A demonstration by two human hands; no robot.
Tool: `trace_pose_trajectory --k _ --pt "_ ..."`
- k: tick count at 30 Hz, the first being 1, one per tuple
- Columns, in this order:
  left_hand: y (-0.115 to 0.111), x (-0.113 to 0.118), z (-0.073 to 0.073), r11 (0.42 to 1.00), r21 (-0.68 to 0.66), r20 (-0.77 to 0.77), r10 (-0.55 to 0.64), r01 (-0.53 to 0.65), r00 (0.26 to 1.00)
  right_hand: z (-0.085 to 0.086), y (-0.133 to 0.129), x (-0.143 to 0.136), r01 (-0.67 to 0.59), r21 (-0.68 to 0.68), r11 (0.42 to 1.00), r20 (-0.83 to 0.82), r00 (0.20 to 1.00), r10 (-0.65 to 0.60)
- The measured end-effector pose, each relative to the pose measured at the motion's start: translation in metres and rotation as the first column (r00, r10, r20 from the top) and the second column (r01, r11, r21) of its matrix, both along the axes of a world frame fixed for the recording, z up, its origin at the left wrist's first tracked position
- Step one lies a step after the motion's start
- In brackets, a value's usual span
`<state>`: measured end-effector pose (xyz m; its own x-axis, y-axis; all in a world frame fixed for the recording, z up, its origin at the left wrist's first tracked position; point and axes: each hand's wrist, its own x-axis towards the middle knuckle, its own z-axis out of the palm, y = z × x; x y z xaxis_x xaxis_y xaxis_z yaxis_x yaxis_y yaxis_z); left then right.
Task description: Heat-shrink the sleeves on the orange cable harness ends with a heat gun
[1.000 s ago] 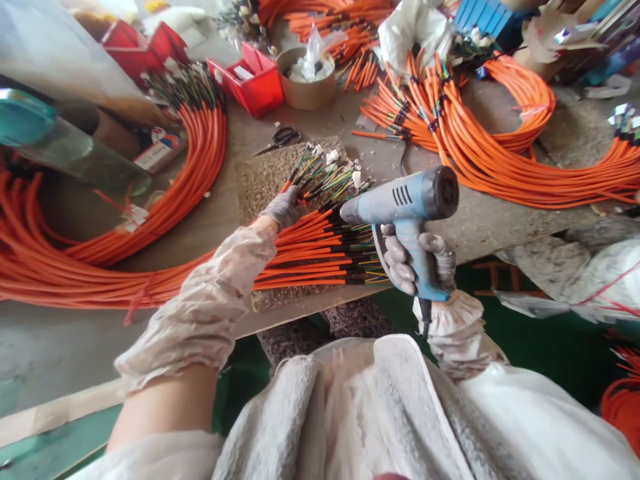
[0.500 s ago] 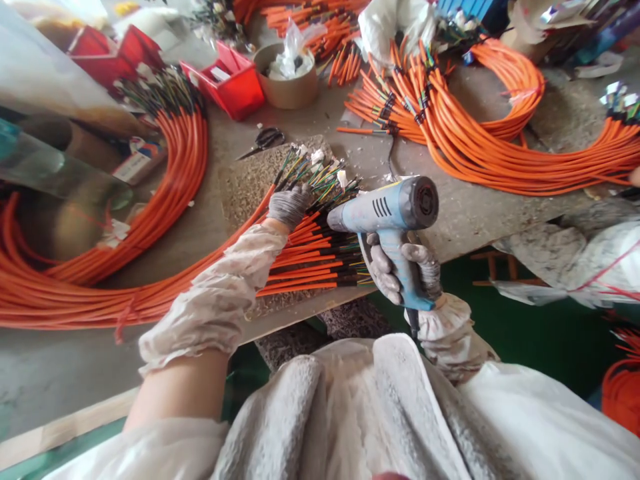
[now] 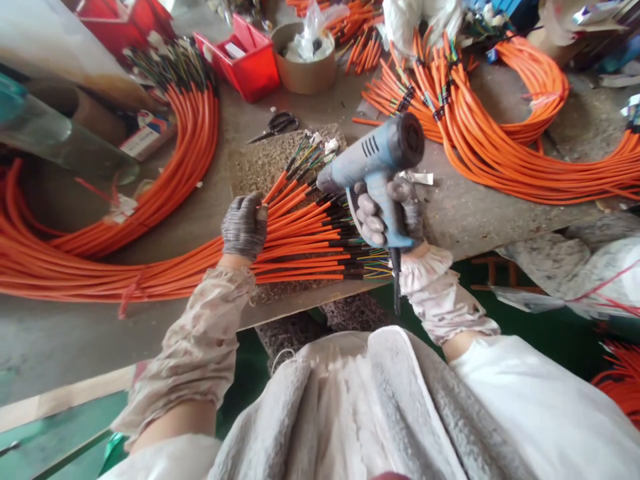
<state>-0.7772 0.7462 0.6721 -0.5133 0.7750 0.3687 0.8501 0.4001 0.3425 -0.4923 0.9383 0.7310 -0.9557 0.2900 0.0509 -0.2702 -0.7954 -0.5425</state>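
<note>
My left hand [image 3: 245, 227], in a grey glove, has its fingers closed on orange cables [image 3: 295, 230] near the upper edge of their fanned-out bundle. Black sleeves and thin coloured wires end these cables on a speckled board [image 3: 255, 167]. In my right hand [image 3: 387, 212], also gloved, is a blue heat gun [image 3: 367, 159] gripped by its handle. Its dark nozzle points left, above the black-sleeved cable ends, and hides some of them. A black cord hangs from the handle.
Scissors [image 3: 277, 127] lie beyond the board. Behind them are a red bin [image 3: 250, 70] and a round cardboard tub [image 3: 306, 72]. More orange cable coils [image 3: 500, 160] lie at right, another bundle [image 3: 195, 133] at left beside a clear bottle [image 3: 65, 137].
My left hand has moved left and back from the wire ends onto the orange cables. The heat gun has moved up and slightly left. The whole view has shifted a little.
</note>
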Motion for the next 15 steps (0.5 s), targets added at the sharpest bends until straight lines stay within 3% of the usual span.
trace_pose_trajectory --k 4,8,11,15 --pt "-0.015 0.015 -0.003 0.998 -0.068 0.029 -0.012 0.014 1.0 0.015 0.017 -0.022 -0.082 -0.013 0.997 0.09 0.992 0.083" --pt "-0.016 0.026 -0.004 0.978 -0.209 0.032 0.007 0.0 0.999 0.041 0.012 0.014 -0.033 0.027 0.999 0.099 0.995 0.03" --pt "0.009 0.038 -0.003 0.949 -0.306 0.015 -0.069 0.07 0.997 0.047 0.002 0.046 0.03 0.058 0.998 0.104 0.994 -0.036" --pt "0.057 0.053 0.001 0.862 -0.459 0.009 -0.236 0.214 0.972 0.029 -0.007 0.066 0.047 0.029 0.998 0.107 0.993 -0.05"
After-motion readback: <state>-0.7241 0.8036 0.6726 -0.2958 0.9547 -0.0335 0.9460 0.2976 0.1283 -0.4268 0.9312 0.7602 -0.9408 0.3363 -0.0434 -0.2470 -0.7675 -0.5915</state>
